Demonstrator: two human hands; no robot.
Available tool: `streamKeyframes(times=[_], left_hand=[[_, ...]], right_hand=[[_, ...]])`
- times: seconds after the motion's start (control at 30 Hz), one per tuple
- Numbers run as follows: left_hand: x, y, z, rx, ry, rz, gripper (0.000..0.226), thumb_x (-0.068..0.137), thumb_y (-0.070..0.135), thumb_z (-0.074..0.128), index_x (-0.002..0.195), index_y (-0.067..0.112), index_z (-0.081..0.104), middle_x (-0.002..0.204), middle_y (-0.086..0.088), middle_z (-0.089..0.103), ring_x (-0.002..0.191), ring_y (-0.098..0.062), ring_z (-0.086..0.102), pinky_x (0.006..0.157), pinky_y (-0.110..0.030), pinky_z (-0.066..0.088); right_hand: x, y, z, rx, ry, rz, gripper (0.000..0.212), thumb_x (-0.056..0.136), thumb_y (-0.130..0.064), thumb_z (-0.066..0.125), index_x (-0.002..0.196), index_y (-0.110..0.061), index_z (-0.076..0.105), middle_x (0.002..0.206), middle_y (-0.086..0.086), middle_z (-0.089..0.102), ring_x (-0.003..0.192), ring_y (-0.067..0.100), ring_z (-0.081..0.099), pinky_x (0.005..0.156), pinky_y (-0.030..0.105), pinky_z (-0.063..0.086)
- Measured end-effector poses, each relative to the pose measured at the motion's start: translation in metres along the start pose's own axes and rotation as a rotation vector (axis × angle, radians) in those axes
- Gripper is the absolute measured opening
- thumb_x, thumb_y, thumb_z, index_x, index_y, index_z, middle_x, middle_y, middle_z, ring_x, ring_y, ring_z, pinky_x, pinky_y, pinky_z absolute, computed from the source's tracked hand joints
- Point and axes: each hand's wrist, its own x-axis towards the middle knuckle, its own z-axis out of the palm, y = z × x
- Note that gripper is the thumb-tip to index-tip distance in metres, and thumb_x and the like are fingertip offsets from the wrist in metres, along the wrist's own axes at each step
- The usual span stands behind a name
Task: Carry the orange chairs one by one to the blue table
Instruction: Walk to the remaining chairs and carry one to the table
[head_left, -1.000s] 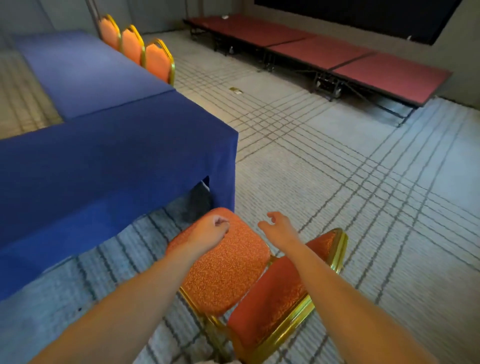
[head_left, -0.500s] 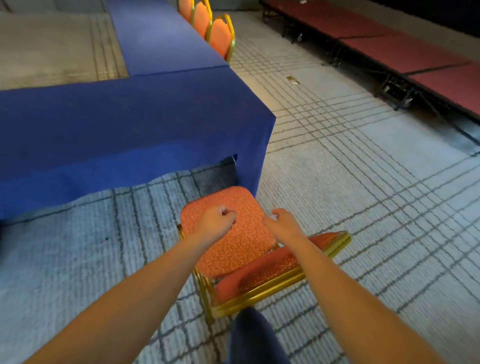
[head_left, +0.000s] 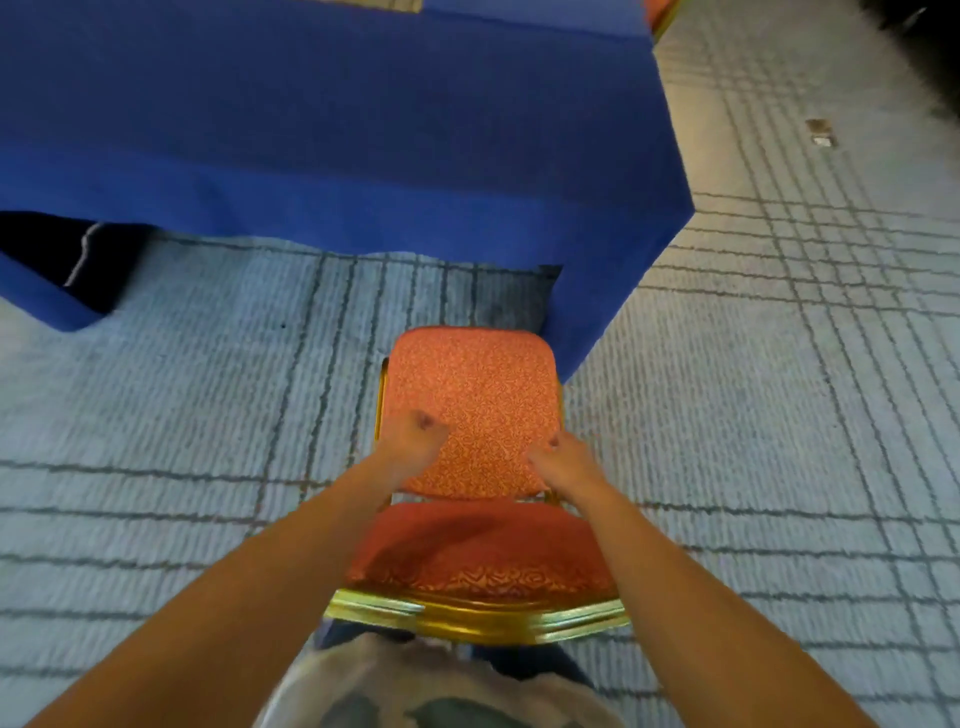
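Note:
An orange chair with a gold frame stands on the carpet right in front of me. Its backrest is nearest me and its seat points at the blue table, close to the table's right corner. My left hand is a closed fist over the seat's left side and holds nothing that I can see. Over the seat's right rear edge, my right hand has loosely curled fingers. Whether either hand touches the seat is unclear.
Part of another orange chair shows at the table's far right edge. A small metal floor plate lies in the carpet to the right. At the left, the tablecloth hangs apart over a dark gap. Grey lined carpet surrounds the chair.
My view has swung round behind the chair, so it now faces the table squarely. The chair stays by the table corner. Both hands keep hovering over the seat.

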Motion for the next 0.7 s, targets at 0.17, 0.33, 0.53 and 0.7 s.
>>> streamKeyframes(times=[0.17,0.33,0.53,0.7], left_hand=[[-0.003,-0.026,0.018,0.102,0.043,-0.148,0.020,0.092,0.017,0.050,0.077,0.008,0.060,0.075,-0.016,0.056,0.072,-0.021,0.054,0.066,-0.033,0.042],[0.005,-0.050,0.018,0.235,0.051,-0.274,0.021,0.091,0.028,0.053,0.090,0.011,0.066,0.098,-0.017,0.068,0.097,-0.029,0.063,0.079,-0.032,0.045],[0.019,-0.081,0.021,0.365,-0.015,-0.324,0.035,0.093,0.050,0.047,0.087,0.019,0.062,0.101,-0.012,0.068,0.101,-0.029,0.063,0.085,-0.035,0.047],[0.021,-0.106,0.020,0.501,-0.093,-0.411,0.041,0.091,0.045,0.047,0.115,0.015,0.062,0.121,-0.011,0.062,0.112,-0.029,0.058,0.096,-0.040,0.046]], right_hand=[[0.014,0.035,0.004,-0.139,-0.130,0.027,0.055,0.096,-0.039,0.050,0.138,-0.003,0.048,0.140,0.018,0.052,0.127,0.031,0.050,0.103,0.035,0.040],[0.023,0.058,0.002,-0.161,-0.170,0.082,0.022,0.089,-0.034,0.056,0.096,-0.015,0.065,0.107,0.018,0.063,0.102,0.031,0.062,0.085,0.037,0.047],[0.031,0.074,0.015,-0.288,-0.282,0.198,0.047,0.090,-0.040,0.053,0.126,-0.010,0.057,0.128,0.016,0.059,0.114,0.032,0.058,0.087,0.032,0.044],[0.043,0.079,0.016,-0.400,-0.372,0.261,0.061,0.092,-0.048,0.049,0.142,-0.013,0.046,0.143,0.016,0.049,0.126,0.032,0.050,0.103,0.036,0.042]])
